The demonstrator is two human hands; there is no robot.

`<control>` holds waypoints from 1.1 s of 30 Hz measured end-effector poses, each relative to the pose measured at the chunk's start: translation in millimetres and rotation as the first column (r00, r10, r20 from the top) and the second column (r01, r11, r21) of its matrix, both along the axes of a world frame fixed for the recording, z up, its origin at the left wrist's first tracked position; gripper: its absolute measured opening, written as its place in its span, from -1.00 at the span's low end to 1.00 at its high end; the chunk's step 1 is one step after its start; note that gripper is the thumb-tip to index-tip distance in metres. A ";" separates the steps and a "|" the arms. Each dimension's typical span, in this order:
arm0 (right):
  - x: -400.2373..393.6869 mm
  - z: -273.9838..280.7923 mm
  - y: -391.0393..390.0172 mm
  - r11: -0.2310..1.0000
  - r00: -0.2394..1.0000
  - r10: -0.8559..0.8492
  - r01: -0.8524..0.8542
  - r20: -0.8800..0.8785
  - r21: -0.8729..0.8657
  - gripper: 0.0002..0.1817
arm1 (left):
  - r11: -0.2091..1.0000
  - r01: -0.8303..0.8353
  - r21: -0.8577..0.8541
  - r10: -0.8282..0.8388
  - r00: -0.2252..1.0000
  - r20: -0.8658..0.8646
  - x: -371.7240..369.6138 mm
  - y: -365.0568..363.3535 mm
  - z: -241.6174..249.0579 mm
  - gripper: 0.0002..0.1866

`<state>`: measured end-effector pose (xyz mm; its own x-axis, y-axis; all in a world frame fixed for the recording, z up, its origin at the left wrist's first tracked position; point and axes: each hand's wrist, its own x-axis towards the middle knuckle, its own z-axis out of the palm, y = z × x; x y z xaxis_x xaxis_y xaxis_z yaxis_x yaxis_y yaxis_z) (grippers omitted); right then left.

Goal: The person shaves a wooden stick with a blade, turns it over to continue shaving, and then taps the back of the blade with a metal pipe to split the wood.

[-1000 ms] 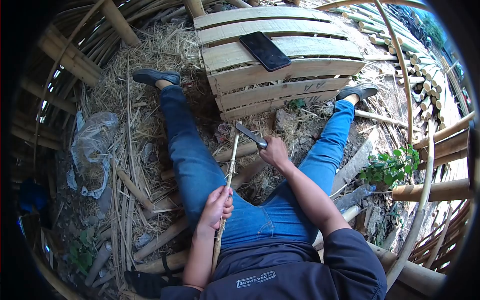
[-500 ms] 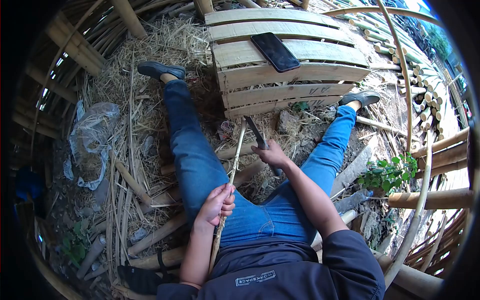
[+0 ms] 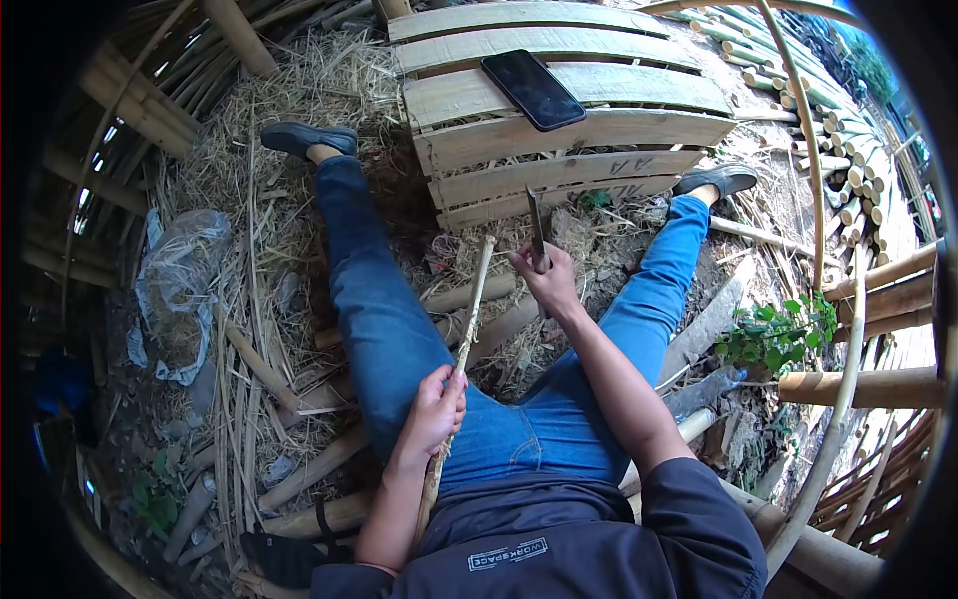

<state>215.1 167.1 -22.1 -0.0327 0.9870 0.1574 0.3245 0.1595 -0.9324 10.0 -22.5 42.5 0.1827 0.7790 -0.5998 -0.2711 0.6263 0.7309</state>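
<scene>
My left hand (image 3: 435,409) is wrapped round a thin pale stick (image 3: 472,311), which slants up from my lap and points away from me. The stick's surface looks rough, and its lower part runs under my left forearm. In my right hand (image 3: 551,280) is a knife (image 3: 536,225), its dark narrow blade pointing up and away. The blade stands to the right of the stick's far end, apart from it. My right fingers cover most of the knife's handle.
A slatted wooden crate (image 3: 539,160) stands between my feet, with a phone (image 3: 534,90) on top. Straw, bamboo pieces and a plastic bag (image 3: 183,290) lie to the left. Stacked bamboo poles (image 3: 848,170) and a leafy plant (image 3: 783,334) are at the right.
My right hand has risen slightly away from me and to the right with the knife. The blade has turned more upright and come away from the stick. My left hand keeps its hold.
</scene>
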 end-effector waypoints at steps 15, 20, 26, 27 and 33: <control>-9.8 -8.3 7.5 0.988 0.961 0.015 -0.056 -0.277 -0.142 -0.80 | 0.987 0.100 0.126 -0.036 0.902 -0.431 12.7 -2.7 -5.8 -0.70; -12.8 -11.8 11.6 0.987 0.947 0.043 -0.090 -0.318 -0.134 -0.80 | 0.981 0.126 0.150 -0.034 0.863 -0.505 12.2 -2.9 -9.8 -0.70; -14.4 -9.6 12.9 0.982 0.933 0.083 -0.136 -0.351 -0.130 -0.82 | 0.983 0.122 0.139 -0.034 0.857 -0.514 12.8 -2.1 -7.5 -0.69; -14.6 -7.8 12.4 0.979 0.926 0.086 -0.147 -0.368 -0.140 -0.83 | 0.983 0.122 0.138 -0.036 0.860 -0.509 12.7 -1.9 -6.7 -0.69; -14.5 -4.7 12.2 0.978 0.903 0.108 -0.172 -0.416 -0.120 -0.83 | 0.994 0.070 0.084 -0.032 0.921 -0.387 12.2 -1.4 -1.7 -0.70</control>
<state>200.6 179.2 -26.8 -0.1373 0.9898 0.0372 -0.1018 0.0232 -0.9945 22.3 -24.0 40.8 -0.0066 0.8310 -0.5562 0.0731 0.5552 0.8285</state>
